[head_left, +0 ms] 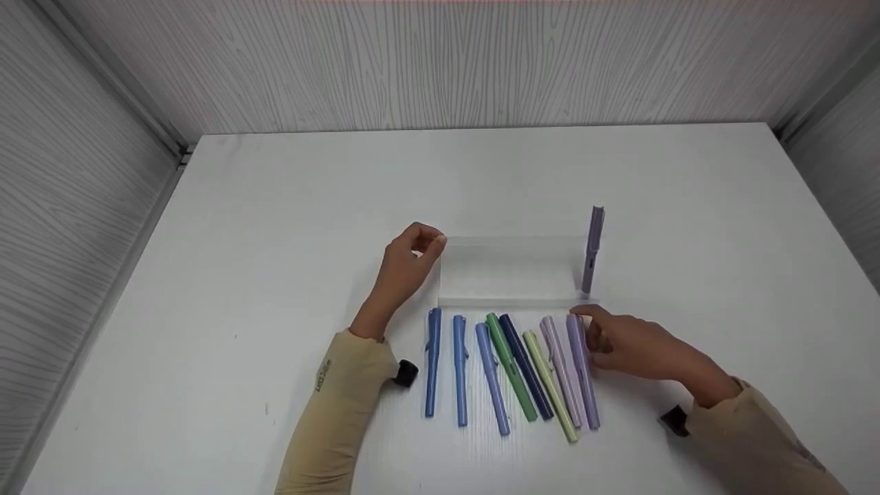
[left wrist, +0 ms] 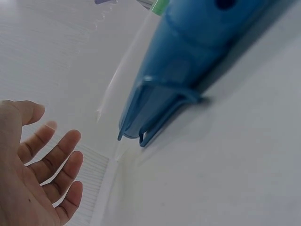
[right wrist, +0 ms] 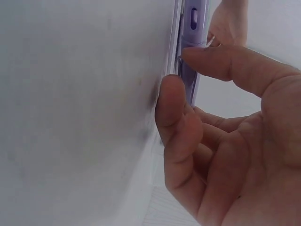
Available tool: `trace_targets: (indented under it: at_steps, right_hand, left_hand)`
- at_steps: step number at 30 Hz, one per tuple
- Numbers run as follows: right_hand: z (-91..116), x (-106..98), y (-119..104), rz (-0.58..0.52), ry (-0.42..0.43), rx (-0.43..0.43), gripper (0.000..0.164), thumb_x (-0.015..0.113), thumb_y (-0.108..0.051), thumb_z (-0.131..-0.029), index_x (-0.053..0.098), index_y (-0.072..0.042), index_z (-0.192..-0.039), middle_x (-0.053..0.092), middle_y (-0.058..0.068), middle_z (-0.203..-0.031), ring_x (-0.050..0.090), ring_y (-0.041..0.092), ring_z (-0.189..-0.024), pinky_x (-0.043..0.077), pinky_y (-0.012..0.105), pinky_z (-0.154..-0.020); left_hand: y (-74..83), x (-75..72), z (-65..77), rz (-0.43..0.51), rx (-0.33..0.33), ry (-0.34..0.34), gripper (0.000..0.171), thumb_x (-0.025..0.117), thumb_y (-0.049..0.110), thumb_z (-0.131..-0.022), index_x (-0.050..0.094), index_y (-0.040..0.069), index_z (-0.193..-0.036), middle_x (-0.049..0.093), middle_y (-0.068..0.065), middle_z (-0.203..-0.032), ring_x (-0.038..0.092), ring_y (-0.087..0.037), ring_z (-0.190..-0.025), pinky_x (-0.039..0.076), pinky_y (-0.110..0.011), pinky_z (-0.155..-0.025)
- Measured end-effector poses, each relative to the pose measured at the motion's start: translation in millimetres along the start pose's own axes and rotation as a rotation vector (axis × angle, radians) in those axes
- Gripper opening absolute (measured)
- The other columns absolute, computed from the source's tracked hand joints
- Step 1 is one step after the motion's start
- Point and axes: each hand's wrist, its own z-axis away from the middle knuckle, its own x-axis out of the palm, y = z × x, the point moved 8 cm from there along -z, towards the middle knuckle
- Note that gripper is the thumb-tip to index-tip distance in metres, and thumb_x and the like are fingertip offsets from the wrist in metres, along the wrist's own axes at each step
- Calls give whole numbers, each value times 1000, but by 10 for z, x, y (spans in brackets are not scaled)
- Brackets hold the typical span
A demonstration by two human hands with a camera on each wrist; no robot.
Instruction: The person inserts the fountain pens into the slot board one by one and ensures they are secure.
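My left hand (head_left: pixel 409 258) pinches the left edge of a clear plastic holder (head_left: pixel 509 300), with thumb and index finger at its upper corner. In the left wrist view a blue pen (left wrist: pixel 188 56) looms close to the camera, apart from that hand (left wrist: pixel 47 174). With bent thumb and index finger, my right hand (head_left: pixel 632 344) pinches a purple pen (head_left: pixel 583 371) lying at the right end of a row. The right wrist view shows its thumb (right wrist: pixel 211 61) against the purple barrel. Another purple pen (head_left: pixel 592 251) stands upright at the holder's right end.
Left of the held pen lie a lilac pen (head_left: pixel 560 371), a yellow-green pen (head_left: pixel 550 385), a navy pen (head_left: pixel 526 368), a green pen (head_left: pixel 511 368) and several blue pens (head_left: pixel 460 371). Grey wood-grain panels (head_left: pixel 440 69) wall the white table (head_left: pixel 172 309).
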Motion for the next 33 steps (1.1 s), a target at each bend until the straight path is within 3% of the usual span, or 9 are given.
trace_targets:
  at_steps: [7, 18, 27, 33]
  right_hand:
    - [20, -15, -27, -13, 16, -45, 64, 67, -8, -86, 34, -4, -141, 65, 3, -96, 57, 9, -79, 46, 27, -68]
    - [18, -63, -6, -108, 30, 23, 66, 60, -5, -87, 26, -5, -144, 70, 10, -100, 59, 16, -82, 48, 34, -72]
    - [38, -80, -3, -151, 56, -10, 63, 57, -4, -89, 24, -8, -142, 68, 8, -96, 55, 14, -74, 46, 27, -66]
    - [66, -151, -56, -198, 101, -82, 62, 56, -4, -91, 21, -11, -142, 65, 5, -89, 51, 9, -66, 43, 23, -61]
  left_hand:
    - [-3, 1, 1, 3, -2, -9, 22, 59, 26, -96, 62, 8, -107, 66, -9, -100, 60, -20, -95, 46, -34, -89]
    - [-4, 2, -7, -1, 2, -7, 21, 59, 25, -97, 62, 7, -107, 66, -9, -99, 60, -20, -94, 47, -33, -88]
    - [-26, 13, -7, 0, -19, -12, 23, 59, 28, -96, 62, 8, -107, 67, -9, -101, 60, -20, -95, 47, -33, -88]
    - [-14, 13, -4, -4, -18, -10, 21, 58, 27, -97, 62, 9, -107, 67, -8, -100, 60, -19, -93, 47, -32, -87]
